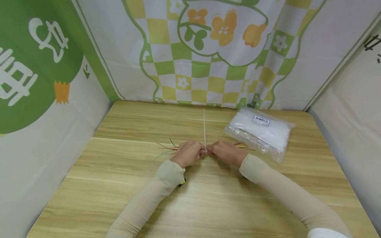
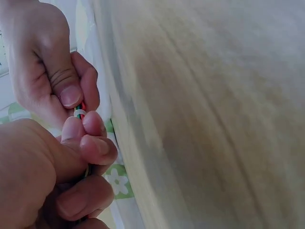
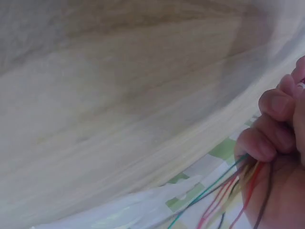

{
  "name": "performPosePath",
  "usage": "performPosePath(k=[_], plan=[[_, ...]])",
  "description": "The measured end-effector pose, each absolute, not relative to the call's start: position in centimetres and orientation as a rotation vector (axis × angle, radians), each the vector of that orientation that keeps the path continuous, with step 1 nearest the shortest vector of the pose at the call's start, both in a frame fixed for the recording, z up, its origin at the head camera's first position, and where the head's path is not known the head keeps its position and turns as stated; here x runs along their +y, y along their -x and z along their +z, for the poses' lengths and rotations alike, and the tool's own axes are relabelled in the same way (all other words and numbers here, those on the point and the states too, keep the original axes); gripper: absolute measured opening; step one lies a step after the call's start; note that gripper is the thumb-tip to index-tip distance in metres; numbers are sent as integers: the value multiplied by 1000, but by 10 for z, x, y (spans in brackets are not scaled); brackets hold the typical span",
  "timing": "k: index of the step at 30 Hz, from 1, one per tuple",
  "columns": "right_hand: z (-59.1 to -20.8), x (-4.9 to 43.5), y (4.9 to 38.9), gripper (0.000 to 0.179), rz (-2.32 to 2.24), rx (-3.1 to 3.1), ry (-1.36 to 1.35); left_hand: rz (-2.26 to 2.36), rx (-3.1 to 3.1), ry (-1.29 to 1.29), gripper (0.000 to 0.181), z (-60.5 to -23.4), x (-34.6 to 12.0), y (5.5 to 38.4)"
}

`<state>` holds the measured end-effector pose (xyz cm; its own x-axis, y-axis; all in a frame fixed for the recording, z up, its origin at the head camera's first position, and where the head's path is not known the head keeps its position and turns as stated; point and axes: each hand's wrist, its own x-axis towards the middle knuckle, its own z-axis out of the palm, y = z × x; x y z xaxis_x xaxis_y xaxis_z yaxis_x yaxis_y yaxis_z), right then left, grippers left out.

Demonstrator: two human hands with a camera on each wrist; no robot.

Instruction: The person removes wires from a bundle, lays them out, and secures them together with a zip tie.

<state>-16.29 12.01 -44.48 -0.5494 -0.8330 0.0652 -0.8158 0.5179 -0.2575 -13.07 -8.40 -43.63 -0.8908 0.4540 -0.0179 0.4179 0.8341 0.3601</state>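
Observation:
A bundle of thin coloured wires [image 1: 170, 149] runs through both hands, its loose ends fanning out past each. The left hand [image 1: 189, 154] grips the bundle on one side, fingers curled round it. Close beside it, the right hand [image 1: 227, 153] holds the other side; in the right wrist view, loose wires [image 3: 204, 196] hang from its curled fingers. Between the fingertips, a white cable tie [image 2: 80, 113] circles the red and green wires. The long tail of the cable tie [image 1: 204, 127] stands up between the hands. The fingers hide most of the bundle.
A clear plastic bag of white cable ties [image 1: 259, 130] with a label lies at the back right of the wooden table [image 1: 125, 185]. Printed fabric curtains [image 1: 208, 76] enclose the back and both sides.

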Motion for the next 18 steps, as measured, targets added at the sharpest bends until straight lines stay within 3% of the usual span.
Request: performPosePath(k=[12,18], plan=[[-440,134,157,17,-316,2731,1418,331,2954,-853,32,-439,-101,129],[-442,141,153,19,-223,2819,1446,355,2996,-790,33,-439,-112,125]])
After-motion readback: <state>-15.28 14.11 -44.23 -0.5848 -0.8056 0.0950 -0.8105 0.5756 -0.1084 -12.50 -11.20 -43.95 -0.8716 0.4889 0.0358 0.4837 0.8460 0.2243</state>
